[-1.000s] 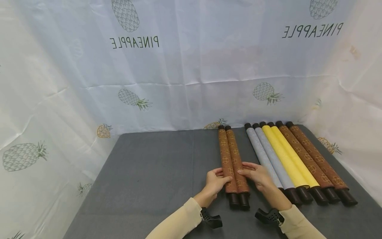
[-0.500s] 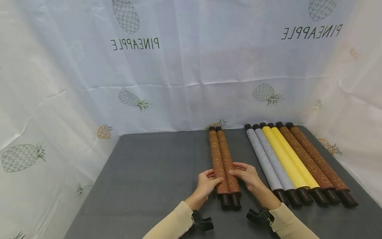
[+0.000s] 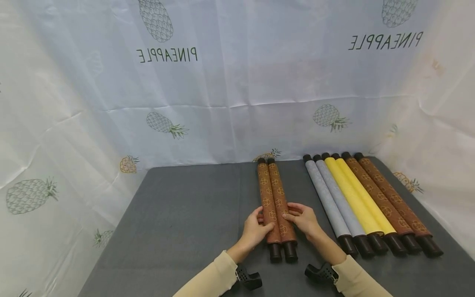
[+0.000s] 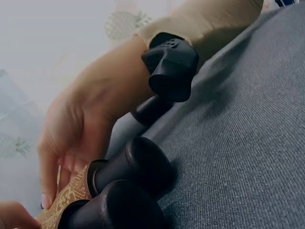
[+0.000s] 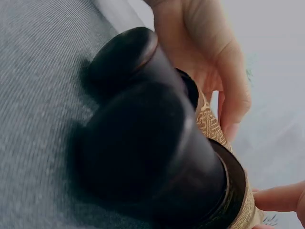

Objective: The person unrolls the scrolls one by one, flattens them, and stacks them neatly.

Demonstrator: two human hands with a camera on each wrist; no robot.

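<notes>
Step in hand, as judged: the person is squaring up a pair of brown patterned rolls [image 3: 273,202] on the grey table [image 3: 178,214], apart from the main row.

The left hand [image 3: 255,229] is cupping the left side of the pair near its dark end caps [image 3: 283,251]. Its thumb is lying over the top and its fingers are curving against the left roll, a light hold rather than a full wrap. The forearm, in a cream sleeve [image 3: 211,278], is coming in low from the near edge.

The pair is lying flat near the middle of the table, the two rolls touching along their length, with the far ends pointing at the pineapple-print cloth [image 3: 237,82].

The right hand [image 3: 304,220] is mirroring the left, fingers bending over the right roll and pressing it towards its neighbour. Nothing else is in either hand.

Well apart on the right, six rolls are lying side by side: two grey rolls [image 3: 332,202], two yellow rolls [image 3: 358,200] and two brown rolls [image 3: 389,202].

Any next move is calling for even pressure from both sides, so that the pair does not split or roll.
</notes>
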